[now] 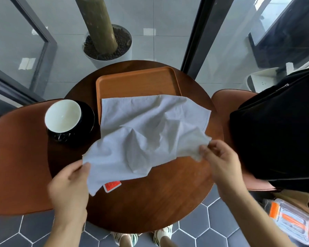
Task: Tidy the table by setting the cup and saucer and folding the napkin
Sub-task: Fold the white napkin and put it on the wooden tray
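Note:
A white cloth napkin [146, 132] lies crumpled and partly spread over the round wooden table [150, 198], its far edge resting on an orange tray [137, 81]. My left hand [70, 186] pinches the napkin's near left corner. My right hand [221, 161] grips its bunched near right corner. A black cup with a white inside [63, 116] sits on a black saucer [88, 116] at the table's left side, beside the tray.
A small orange card [111, 185] peeks out from under the napkin near my left hand. Brown chairs [16, 157] flank the table; a black bag [278, 125] rests on the right one. A potted trunk [103, 41] stands behind glass.

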Motion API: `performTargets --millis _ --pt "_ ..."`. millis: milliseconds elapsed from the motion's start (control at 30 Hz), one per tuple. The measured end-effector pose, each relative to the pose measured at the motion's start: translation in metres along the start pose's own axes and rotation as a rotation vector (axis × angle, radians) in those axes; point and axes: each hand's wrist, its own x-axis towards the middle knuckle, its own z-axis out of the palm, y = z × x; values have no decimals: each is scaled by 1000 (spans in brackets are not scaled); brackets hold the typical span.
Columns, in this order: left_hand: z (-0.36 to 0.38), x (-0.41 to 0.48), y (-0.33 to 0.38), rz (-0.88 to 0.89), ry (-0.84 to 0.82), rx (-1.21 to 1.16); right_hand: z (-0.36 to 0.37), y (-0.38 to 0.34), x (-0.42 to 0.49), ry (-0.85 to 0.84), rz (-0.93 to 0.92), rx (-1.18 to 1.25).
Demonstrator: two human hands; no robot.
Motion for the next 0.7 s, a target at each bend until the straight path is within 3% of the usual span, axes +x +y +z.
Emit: performTargets --millis 133,300,400,600,700 --pt "-4 17 19 175 70 29 -15 -26 37 137 -185 -96" --pt "2 26 -9 -8 -70 101 -9 1 63 -9 11 -162" --pt "-13 20 -31 -16 -159 215 -20 31 40 -3 11 -322" --pt "-29 -3 -46 158 -272 445 -35 70 -22 45 -107 -606" --pt "-36 -9 -47 437 -306 654 -33 79 -39 60 -206 -723"
